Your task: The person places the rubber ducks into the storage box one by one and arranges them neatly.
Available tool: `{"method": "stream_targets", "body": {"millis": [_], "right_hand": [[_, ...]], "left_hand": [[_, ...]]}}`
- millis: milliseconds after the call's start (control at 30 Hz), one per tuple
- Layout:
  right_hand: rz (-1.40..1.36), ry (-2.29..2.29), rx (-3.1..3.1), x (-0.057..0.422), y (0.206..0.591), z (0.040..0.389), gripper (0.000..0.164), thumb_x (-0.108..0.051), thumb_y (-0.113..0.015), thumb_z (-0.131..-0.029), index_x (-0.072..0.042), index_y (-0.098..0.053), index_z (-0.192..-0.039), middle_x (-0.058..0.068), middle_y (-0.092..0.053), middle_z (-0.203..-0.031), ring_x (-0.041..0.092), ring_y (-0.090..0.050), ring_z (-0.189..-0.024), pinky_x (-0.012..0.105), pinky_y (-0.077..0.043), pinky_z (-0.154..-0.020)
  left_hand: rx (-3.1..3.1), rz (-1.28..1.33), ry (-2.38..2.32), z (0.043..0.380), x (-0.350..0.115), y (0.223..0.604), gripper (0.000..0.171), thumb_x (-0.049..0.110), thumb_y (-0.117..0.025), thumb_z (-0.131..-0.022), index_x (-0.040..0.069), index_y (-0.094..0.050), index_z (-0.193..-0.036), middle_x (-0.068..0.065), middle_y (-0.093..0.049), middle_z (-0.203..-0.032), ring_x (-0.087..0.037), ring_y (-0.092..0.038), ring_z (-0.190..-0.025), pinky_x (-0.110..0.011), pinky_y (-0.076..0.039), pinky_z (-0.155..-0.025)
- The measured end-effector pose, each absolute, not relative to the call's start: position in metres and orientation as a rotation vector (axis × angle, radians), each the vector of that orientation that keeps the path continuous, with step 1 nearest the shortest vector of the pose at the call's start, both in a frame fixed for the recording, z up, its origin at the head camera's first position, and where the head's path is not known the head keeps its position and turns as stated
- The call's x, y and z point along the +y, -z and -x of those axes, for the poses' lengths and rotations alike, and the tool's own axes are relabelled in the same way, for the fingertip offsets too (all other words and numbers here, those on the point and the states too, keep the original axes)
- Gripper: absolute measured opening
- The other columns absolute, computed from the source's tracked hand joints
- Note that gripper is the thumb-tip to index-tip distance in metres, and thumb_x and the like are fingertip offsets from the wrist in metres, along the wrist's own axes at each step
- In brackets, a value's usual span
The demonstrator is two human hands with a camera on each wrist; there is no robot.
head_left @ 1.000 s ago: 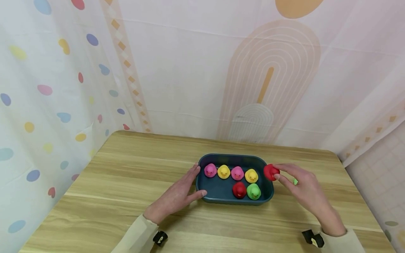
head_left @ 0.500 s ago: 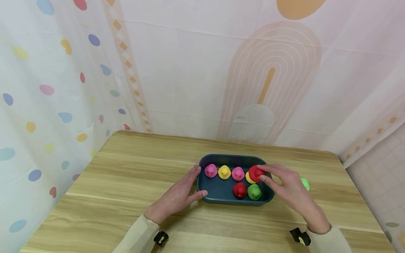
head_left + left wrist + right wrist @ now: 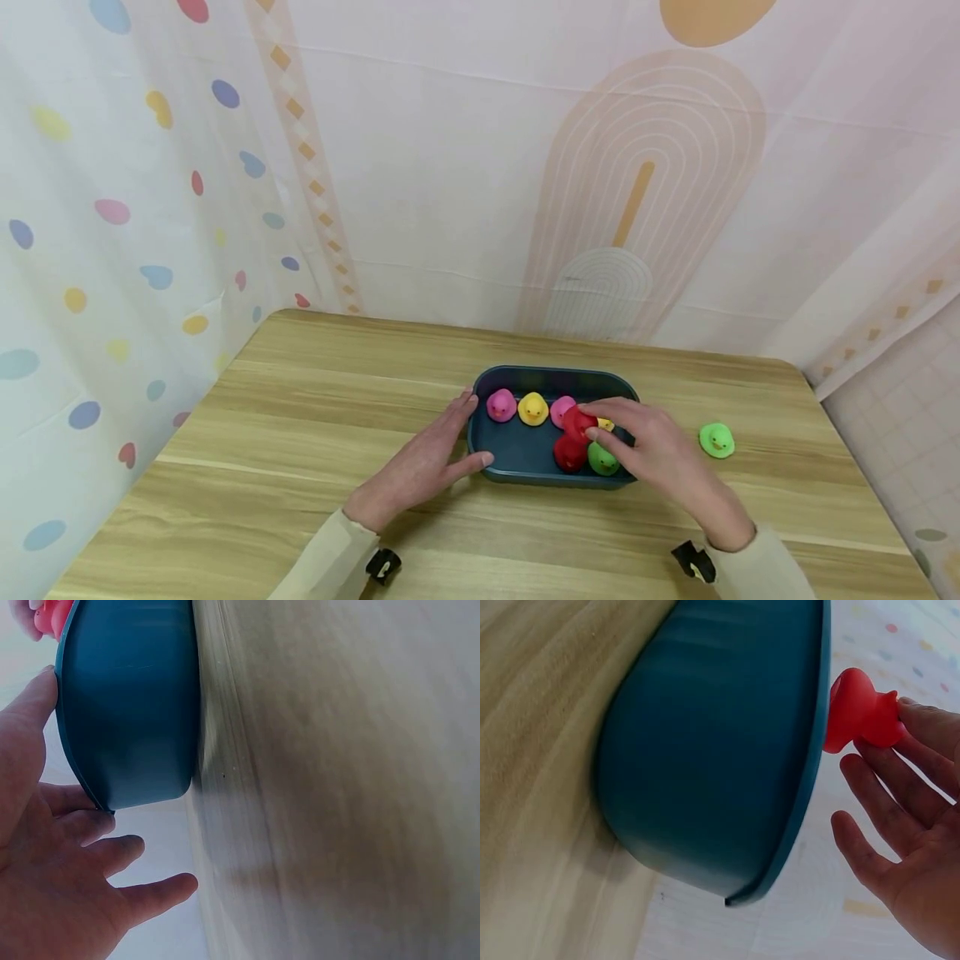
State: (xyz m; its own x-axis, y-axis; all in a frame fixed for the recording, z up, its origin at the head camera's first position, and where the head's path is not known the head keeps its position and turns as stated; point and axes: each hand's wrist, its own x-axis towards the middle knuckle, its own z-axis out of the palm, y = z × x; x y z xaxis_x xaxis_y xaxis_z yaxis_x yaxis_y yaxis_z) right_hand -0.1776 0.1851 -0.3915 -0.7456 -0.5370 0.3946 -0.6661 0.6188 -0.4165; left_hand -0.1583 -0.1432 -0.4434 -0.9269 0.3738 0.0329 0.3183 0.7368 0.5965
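A dark teal tray (image 3: pixel 519 447) stands on the table. At its left end my left hand (image 3: pixel 412 468) touches the rim with extended fingers, the thumb on the near side. Over the tray my right hand (image 3: pixel 662 446) pinches a red rubber duck (image 3: pixel 862 711) between thumb and fingers, above the rim in the right wrist view. Inside, a pink duck (image 3: pixel 502 406), a yellow duck (image 3: pixel 533 409), a second pink duck (image 3: pixel 559 410) and a partly hidden yellow duck (image 3: pixel 606 423) form the back row. Another red duck (image 3: pixel 570 455) and a green duck (image 3: pixel 602 459) sit in front.
A light green duck (image 3: pixel 717 440) rests on the wooden table (image 3: pixel 337 375) to the right of the tray, beyond my right hand. Patterned curtains (image 3: pixel 450 167) hang behind the table and along its left side.
My right hand has carried the red duck leftward from the tray's right rim to above the red duck inside. The green duck on the table has come into full view. My left hand stays put.
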Motion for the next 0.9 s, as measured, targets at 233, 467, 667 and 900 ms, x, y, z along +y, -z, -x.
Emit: {"method": "stream_targets", "body": {"millis": [233,467,667,900], "right_hand": [[-1.063,-0.809,-2.585,0.175,0.399,0.18,0.031,-0.01,-0.081,-0.09,-0.009,-0.076,-0.121,0.005,-0.075,-0.116,0.023,-0.072,-0.103,0.042,-0.061,-0.085],[-1.094,-0.85,-2.642,0.166,0.404,0.184,0.032,-0.014,-0.078,-0.093,-0.01,-0.075,-0.124,0.003,-0.074,-0.121,0.023,-0.069,-0.11,0.044,-0.059,-0.091],[-1.166,-0.85,-2.667,0.158,0.409,0.191,0.029,-0.012,-0.077,-0.095,-0.011,-0.075,-0.123,0.002,-0.074,-0.119,0.02,-0.069,-0.107,0.045,-0.058,-0.093],[-1.194,-0.828,-2.727,0.148,0.413,0.196,0.027,-0.015,-0.076,-0.096,-0.011,-0.075,-0.123,0.001,-0.075,-0.115,0.016,-0.069,-0.102,0.043,-0.058,-0.093]], "left_hand": [[2.849,-0.57,-0.948,0.158,-0.143,0.443,0.088,0.056,-0.061,-0.1,0.006,-0.026,-0.164,-0.011,-0.02,-0.171,-0.032,-0.024,-0.156,-0.053,-0.032,-0.12],[2.847,-0.56,-0.939,0.159,-0.143,0.442,0.089,0.057,-0.061,-0.1,0.007,-0.026,-0.164,-0.01,-0.02,-0.172,-0.032,-0.023,-0.156,-0.053,-0.032,-0.12],[2.853,-0.553,-0.932,0.159,-0.143,0.442,0.088,0.056,-0.061,-0.1,0.007,-0.027,-0.164,-0.01,-0.02,-0.172,-0.032,-0.025,-0.156,-0.053,-0.033,-0.12],[2.851,-0.548,-0.933,0.158,-0.142,0.44,0.087,0.053,-0.064,-0.1,0.008,-0.026,-0.164,-0.01,-0.02,-0.172,-0.032,-0.026,-0.155,-0.053,-0.033,-0.12]]}}
